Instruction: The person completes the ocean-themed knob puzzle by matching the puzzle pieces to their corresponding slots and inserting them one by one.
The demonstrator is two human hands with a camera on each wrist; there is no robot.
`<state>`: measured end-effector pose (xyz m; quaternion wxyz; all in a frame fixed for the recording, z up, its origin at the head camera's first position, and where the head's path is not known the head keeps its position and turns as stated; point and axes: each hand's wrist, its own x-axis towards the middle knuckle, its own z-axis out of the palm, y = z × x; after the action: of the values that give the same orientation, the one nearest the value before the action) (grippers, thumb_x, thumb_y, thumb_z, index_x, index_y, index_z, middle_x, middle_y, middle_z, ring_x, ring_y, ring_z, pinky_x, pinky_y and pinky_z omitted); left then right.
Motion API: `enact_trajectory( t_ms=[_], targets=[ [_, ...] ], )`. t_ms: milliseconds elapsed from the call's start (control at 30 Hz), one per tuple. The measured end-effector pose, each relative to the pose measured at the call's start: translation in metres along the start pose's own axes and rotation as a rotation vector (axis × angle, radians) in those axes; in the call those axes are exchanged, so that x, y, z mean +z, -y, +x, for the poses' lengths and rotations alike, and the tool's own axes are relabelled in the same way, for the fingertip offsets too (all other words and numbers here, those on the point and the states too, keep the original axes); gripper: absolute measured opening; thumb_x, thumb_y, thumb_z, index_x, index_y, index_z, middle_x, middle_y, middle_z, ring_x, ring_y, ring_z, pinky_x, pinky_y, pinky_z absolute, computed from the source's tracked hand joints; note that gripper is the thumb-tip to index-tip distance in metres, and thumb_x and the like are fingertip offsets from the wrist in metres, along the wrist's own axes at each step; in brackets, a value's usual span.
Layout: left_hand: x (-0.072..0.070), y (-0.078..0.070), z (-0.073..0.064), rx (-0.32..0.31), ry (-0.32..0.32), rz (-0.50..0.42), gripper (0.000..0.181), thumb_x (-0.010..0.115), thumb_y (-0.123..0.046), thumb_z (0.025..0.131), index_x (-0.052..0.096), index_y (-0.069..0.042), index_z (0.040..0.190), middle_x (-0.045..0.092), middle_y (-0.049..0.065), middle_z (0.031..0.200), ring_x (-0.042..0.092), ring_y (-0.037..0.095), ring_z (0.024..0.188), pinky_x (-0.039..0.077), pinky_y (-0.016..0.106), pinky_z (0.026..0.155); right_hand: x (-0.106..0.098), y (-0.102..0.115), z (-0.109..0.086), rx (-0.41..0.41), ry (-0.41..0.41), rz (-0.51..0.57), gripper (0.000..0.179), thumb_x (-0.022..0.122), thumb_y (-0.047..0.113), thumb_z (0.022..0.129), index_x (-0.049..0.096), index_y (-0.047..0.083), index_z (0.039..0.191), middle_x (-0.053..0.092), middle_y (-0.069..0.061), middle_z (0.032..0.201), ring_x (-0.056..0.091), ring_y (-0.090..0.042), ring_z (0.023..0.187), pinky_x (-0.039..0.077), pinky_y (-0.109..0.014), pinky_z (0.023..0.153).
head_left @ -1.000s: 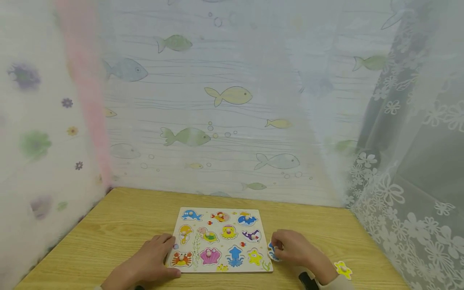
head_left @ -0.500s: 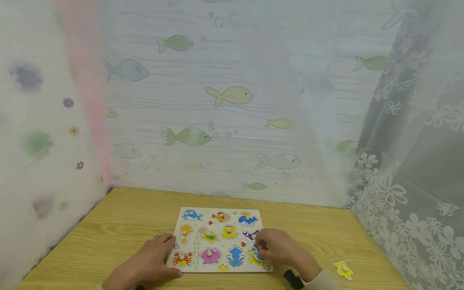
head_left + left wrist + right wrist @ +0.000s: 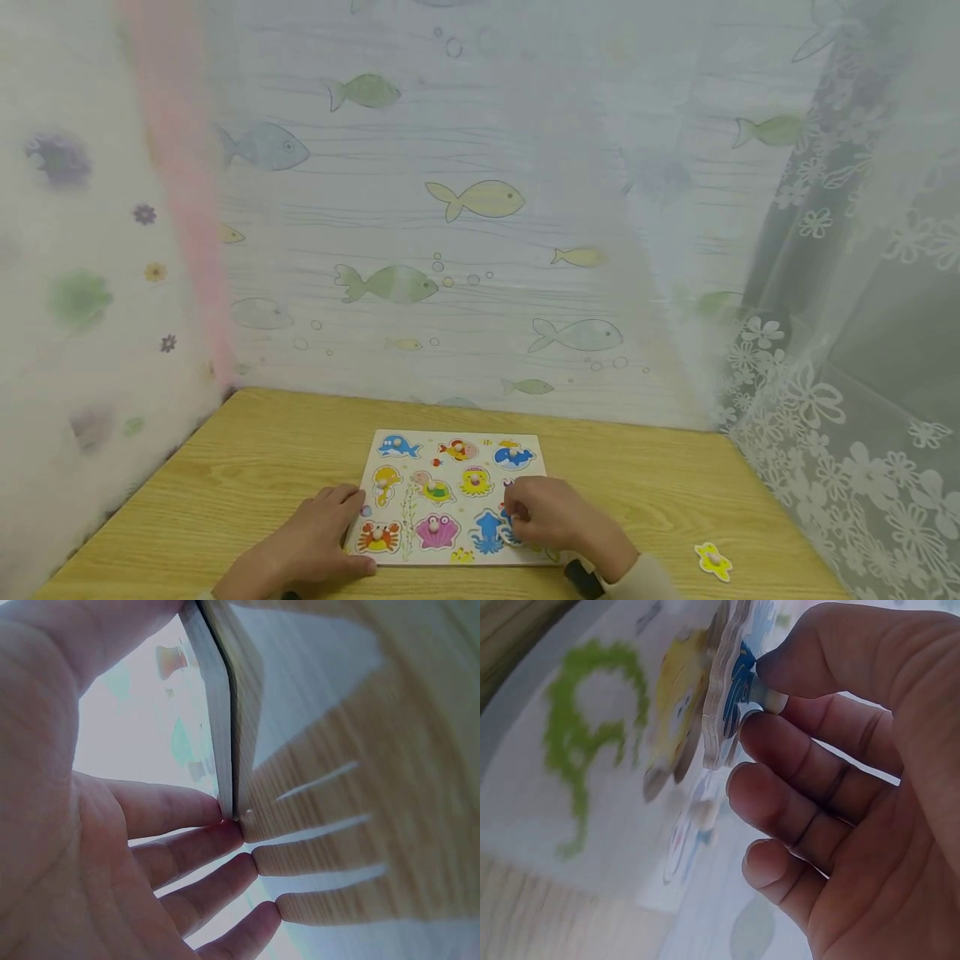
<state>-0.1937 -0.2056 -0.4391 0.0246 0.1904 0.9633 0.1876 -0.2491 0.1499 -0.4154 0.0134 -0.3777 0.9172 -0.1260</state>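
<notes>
A pale wooden peg puzzle board (image 3: 427,457) with sea animals lies on the table. My right hand (image 3: 551,521) is over its near right part, pinching the small knob of a blue squid puzzle piece (image 3: 739,690) between thumb and fingers. In the head view, that piece overlaps the right side of the blue squid recess (image 3: 486,530). The yellow star recess (image 3: 679,697) shows behind the tilted piece in the right wrist view. My left hand (image 3: 315,533) rests at the board's near left corner, fingertips against the left edge and thumb at the front edge.
A yellow star puzzle piece (image 3: 713,562) with a knob lies on the wooden table (image 3: 637,458), right of the board. Crab (image 3: 378,537), shell (image 3: 437,531) and several other knobbed pieces sit in the board. Fish-patterned curtain (image 3: 480,250) hangs behind the table.
My right hand has carried the squid piece leftward from beside the board, across the star recess, to the squid recess. My left hand stays at the board's corner.
</notes>
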Motion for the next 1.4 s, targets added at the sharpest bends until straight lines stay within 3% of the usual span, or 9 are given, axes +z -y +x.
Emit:
enact_trajectory(
  t_ms=[233,1133,1400],
  targets=[
    [-0.001,-0.005,0.001,0.015,0.024,-0.007,0.101,0.072,-0.067,0.068,0.047,0.004,0.135,0.047,0.019,0.134,0.041,0.04,0.124,0.033,0.061,0.099,0.004,0.004,0.002,0.037,0.047,0.014,0.007,0.068,0.018,0.082,0.062,0.022,0.08,0.049,0.015,0.071,0.045,-0.002,0.067,0.039,-0.02,0.061],
    [-0.006,-0.012,0.004,0.016,0.022,0.003,0.099,0.074,-0.063,0.067,0.048,0.004,0.135,0.047,0.017,0.133,0.042,0.038,0.122,0.034,0.062,0.097,0.01,0.012,0.011,0.054,0.049,-0.02,0.005,0.067,0.02,0.086,0.066,0.024,0.087,0.048,0.016,0.079,0.045,-0.002,0.069,0.042,-0.02,0.065],
    [-0.005,-0.008,0.0,-0.07,0.043,-0.018,0.098,0.075,-0.064,0.066,0.049,0.0,0.136,0.046,0.014,0.136,0.04,0.036,0.125,0.031,0.06,0.101,0.007,0.018,0.016,-0.004,0.024,-0.061,0.008,0.065,0.016,0.085,0.062,0.022,0.082,0.046,0.013,0.076,0.042,-0.002,0.067,0.038,-0.019,0.061]
  ],
)
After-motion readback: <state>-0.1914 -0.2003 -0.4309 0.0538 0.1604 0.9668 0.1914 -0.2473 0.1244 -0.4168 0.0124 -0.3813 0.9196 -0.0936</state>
